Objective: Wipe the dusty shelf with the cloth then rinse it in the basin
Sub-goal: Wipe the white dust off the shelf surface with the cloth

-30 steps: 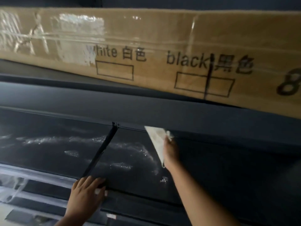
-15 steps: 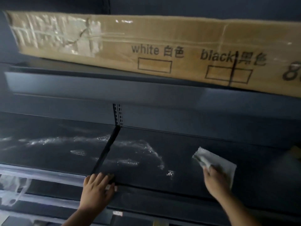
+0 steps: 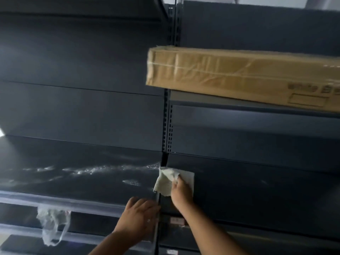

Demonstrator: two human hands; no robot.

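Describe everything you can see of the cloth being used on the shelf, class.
The cloth is pale, off-white with a faint greenish tint, and looks like thin woven fabric with a ribbed texture. It is crumpled and partly folded, one flat corner spread to the right. It lies pressed on the dark shelf, at the seam between two shelf panels, just below the slotted upright. The right hand covers its lower right part and holds it down. The left hand rests apart, on the shelf's front edge.

1. Dark grey metal back panels (image 3: 82, 70) fill the view, split by a slotted upright post (image 3: 168, 126)
2. A long brown cardboard box (image 3: 239, 74) sits at two o'clock
3. A crumpled clear plastic bag (image 3: 52, 225) hangs at seven o'clock
4. Pale light glares from nine o'clock
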